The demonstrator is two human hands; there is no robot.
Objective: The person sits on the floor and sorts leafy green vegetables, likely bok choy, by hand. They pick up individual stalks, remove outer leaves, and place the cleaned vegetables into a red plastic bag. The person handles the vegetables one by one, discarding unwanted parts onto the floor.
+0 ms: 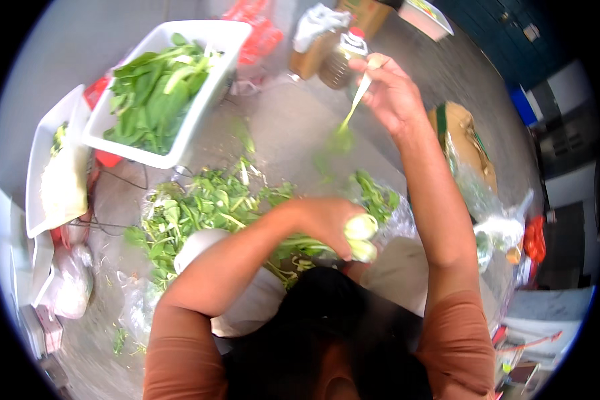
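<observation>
My left hand (330,220) is closed around two heads of a leafy green such as bok choy (361,226), their pale bases facing right and their leaves partly hidden beneath my wrist. Up and to the right, my right hand (392,95) pinches the pale end of one long stalk (362,91). Its green leaf (341,140) hangs down, blurred. Under and left of my left arm lies a heap of loose leaves and stems (205,200). Another small bunch of greens (375,192) rests on clear plastic just beyond the pale bases.
A white plastic tub (167,159) full of long green leaves stands upper left. Beside it is a second white tub (36,180) with pale contents. An oil jug with a red cap (336,67) is near my right hand. Farther right sits a tan sack (462,125).
</observation>
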